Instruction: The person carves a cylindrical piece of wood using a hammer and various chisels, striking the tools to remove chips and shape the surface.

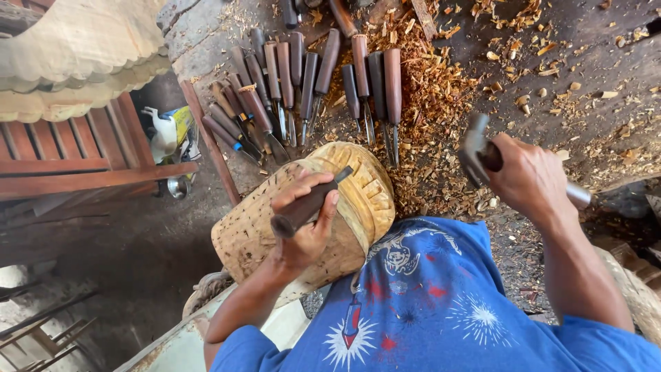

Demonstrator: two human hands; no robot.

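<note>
At frame centre, left hand (303,220) gripped a chisel (310,203) against the carved block (358,200); right hand (530,179) clasped a hammer (475,148) above the shavings-strewn bench (606,76)

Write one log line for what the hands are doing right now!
left hand: grips chisel on wood block | right hand: holds mallet raised | spare chisels: rowed beyond block | wood chips: scattered

A row of spare chisels (303,83) with dark wooden handles is laid out at the far edge of the floor (592,62), among scattered wood shavings (434,89). A red slatted wooden frame (76,148) is seen at the left edge, with a white jug (162,134) just beside it.
</note>
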